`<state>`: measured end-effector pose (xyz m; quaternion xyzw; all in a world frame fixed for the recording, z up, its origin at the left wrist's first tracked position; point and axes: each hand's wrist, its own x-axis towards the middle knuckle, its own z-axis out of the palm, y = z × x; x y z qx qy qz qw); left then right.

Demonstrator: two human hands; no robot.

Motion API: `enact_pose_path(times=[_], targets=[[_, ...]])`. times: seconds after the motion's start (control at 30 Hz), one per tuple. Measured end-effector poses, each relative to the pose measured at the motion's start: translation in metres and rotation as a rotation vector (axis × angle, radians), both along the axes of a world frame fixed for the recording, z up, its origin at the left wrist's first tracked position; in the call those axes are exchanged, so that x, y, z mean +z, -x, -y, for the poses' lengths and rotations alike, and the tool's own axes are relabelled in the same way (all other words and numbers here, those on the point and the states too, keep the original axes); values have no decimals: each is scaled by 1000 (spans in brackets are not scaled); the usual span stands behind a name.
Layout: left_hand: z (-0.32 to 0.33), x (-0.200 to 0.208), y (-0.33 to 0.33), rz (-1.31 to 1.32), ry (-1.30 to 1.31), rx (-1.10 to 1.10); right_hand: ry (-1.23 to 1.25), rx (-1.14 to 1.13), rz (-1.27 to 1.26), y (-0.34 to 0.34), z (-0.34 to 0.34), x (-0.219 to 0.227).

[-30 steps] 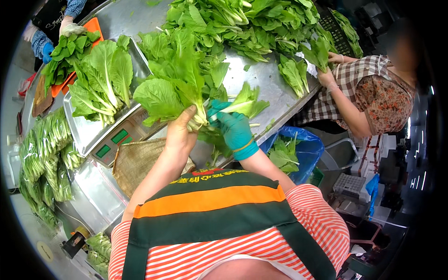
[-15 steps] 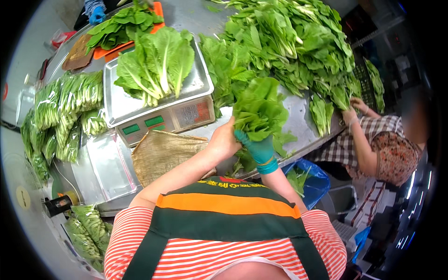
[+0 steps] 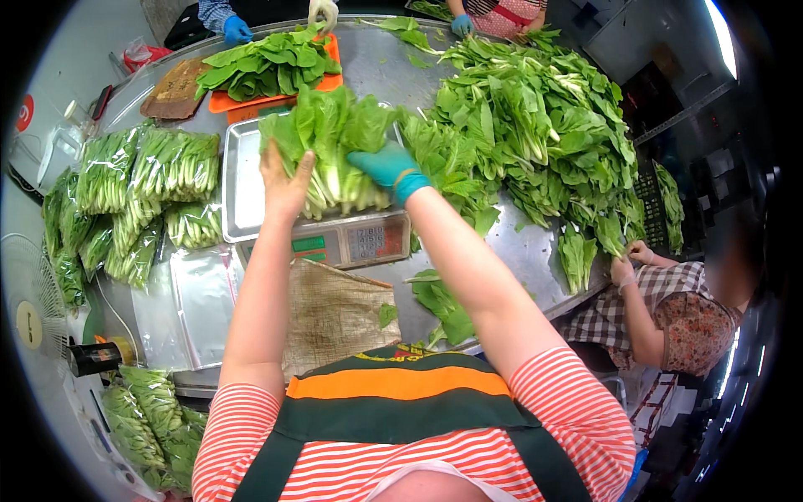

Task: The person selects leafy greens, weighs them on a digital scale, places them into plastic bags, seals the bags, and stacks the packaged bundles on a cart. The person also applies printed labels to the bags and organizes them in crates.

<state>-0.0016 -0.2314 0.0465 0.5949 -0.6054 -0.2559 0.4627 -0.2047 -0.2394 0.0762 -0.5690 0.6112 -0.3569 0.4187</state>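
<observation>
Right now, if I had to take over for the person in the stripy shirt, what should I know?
Left hand: bare, open, pressed against the left side of the bundle of greens.
Right hand: in a teal glove, gripping the bundle's right side.
The bundle sits stems toward you on the metal tray of the scale.
Done: bagged greens lie stacked on the left, by a sheet of clear bags.
Left: the bundle on the scale is unbagged, and a big heap of loose greens waits on the right.
</observation>
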Motion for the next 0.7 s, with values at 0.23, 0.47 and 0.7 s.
enact_pose_path(times=[0.23, 0.47, 0.7], targets=[[-5, -9, 11, 449, 133, 119, 219, -99, -9, -21, 12, -15], [-40, 19, 3, 369, 328, 243, 60, -111, -38, 13, -35, 20], [-184, -50, -40, 413, 107, -694, 577, -38, -363, 31, -162, -4]])
